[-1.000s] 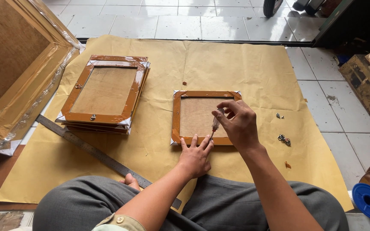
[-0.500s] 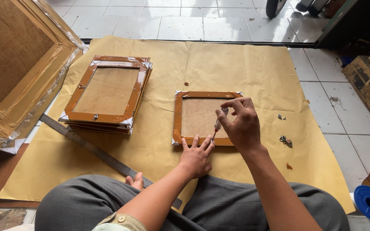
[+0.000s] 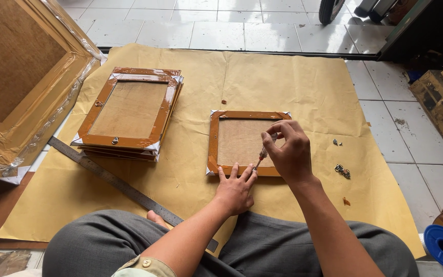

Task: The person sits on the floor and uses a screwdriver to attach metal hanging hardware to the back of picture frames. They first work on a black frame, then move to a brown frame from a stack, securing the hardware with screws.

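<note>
Now, centre of picture: my left hand (image 3: 235,191) lies flat, fingers spread, pinning the frame's (image 3: 214,143) lower edge to the paper (image 3: 262,77). My right hand (image 3: 290,151) pinches a screwdriver (image 3: 261,155), tip probably on a screw. Keep it upright, press straight down, turn slowly.

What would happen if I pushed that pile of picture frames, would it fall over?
Probably not. The stack of frames lies flat and low on the brown paper, so it would likely slide rather than tip. The frames sit slightly askew, so the top one might shift off. They look stiff, likely not floppy.
</note>
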